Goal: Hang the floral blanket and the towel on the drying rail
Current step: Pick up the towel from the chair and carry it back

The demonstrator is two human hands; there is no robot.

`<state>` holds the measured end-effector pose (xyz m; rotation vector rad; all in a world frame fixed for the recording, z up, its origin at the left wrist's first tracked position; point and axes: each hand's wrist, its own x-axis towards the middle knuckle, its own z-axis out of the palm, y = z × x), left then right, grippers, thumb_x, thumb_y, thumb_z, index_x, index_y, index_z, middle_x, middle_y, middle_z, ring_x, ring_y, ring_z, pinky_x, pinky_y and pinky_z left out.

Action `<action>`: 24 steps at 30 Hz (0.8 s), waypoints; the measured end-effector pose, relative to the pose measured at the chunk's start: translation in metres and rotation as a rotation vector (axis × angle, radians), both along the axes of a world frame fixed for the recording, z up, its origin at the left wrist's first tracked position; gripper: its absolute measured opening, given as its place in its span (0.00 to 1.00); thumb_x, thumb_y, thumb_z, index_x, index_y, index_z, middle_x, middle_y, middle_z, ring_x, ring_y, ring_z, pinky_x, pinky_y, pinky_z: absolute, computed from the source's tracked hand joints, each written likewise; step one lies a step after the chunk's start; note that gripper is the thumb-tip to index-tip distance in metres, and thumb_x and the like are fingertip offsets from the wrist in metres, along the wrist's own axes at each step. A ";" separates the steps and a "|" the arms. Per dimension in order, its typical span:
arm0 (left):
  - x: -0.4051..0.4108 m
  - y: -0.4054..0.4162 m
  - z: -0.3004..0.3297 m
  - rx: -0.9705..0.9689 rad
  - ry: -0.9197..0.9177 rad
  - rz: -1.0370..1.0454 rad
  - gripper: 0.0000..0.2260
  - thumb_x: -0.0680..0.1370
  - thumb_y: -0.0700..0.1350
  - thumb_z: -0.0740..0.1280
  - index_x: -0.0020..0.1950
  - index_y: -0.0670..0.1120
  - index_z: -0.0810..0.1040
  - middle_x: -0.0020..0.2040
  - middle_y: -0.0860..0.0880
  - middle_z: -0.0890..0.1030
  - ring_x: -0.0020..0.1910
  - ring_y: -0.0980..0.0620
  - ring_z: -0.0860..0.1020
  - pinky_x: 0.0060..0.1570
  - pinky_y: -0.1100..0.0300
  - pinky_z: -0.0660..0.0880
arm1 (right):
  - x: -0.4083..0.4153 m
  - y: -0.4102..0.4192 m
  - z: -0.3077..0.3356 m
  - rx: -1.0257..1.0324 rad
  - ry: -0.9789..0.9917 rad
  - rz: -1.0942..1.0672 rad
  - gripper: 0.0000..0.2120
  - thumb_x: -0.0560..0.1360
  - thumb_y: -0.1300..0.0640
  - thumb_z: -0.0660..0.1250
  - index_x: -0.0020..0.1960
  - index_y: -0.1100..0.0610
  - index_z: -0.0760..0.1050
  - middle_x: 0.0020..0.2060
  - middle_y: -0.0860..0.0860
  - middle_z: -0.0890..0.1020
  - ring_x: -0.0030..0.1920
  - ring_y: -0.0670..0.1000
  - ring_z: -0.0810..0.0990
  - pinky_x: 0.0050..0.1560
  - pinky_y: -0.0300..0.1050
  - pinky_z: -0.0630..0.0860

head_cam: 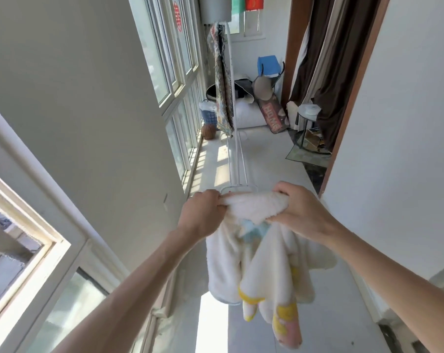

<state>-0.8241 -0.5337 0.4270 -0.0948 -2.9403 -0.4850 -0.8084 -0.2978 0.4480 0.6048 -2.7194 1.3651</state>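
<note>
Fingers of both hands, left hand [201, 212] and right hand [301, 211], pinch the white towel's [256, 253] bunched top edge at the drying rail's [237, 159] near end; soft, limp, light, it probably handles best gripped by its corners.

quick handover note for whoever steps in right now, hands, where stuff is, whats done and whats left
Left hand and right hand both grip the top edge of the white towel, bunched at the near end of the drying rail.
The floral blanket already hangs over the far end of the rail.
Left: spread the towel over the rail and let go.
</note>
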 end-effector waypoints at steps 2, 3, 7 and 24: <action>-0.013 -0.003 0.001 0.233 -0.039 0.027 0.08 0.71 0.38 0.59 0.33 0.49 0.68 0.31 0.51 0.73 0.33 0.47 0.71 0.31 0.58 0.64 | -0.011 0.001 0.007 0.088 0.039 -0.022 0.19 0.60 0.39 0.74 0.40 0.50 0.74 0.34 0.46 0.78 0.36 0.43 0.76 0.33 0.37 0.70; -0.021 -0.005 0.002 0.388 -0.073 0.032 0.09 0.70 0.37 0.58 0.32 0.48 0.68 0.29 0.53 0.72 0.31 0.50 0.70 0.28 0.59 0.63 | -0.019 0.001 0.010 0.132 0.039 -0.034 0.21 0.58 0.36 0.73 0.40 0.50 0.74 0.34 0.46 0.79 0.38 0.45 0.78 0.36 0.42 0.73; -0.058 -0.003 0.008 0.790 -0.106 0.021 0.04 0.68 0.44 0.57 0.33 0.47 0.69 0.27 0.56 0.68 0.28 0.54 0.65 0.32 0.58 0.62 | -0.069 0.003 0.018 0.200 -0.037 -0.052 0.29 0.52 0.31 0.70 0.38 0.54 0.77 0.33 0.49 0.82 0.38 0.51 0.81 0.36 0.48 0.73; -0.240 -0.014 -0.008 0.057 0.211 -0.028 0.11 0.73 0.46 0.61 0.48 0.50 0.58 0.43 0.47 0.79 0.43 0.39 0.80 0.34 0.54 0.66 | -0.266 -0.038 0.042 0.059 0.034 -0.163 0.10 0.65 0.52 0.76 0.37 0.51 0.74 0.28 0.43 0.76 0.28 0.40 0.71 0.27 0.34 0.64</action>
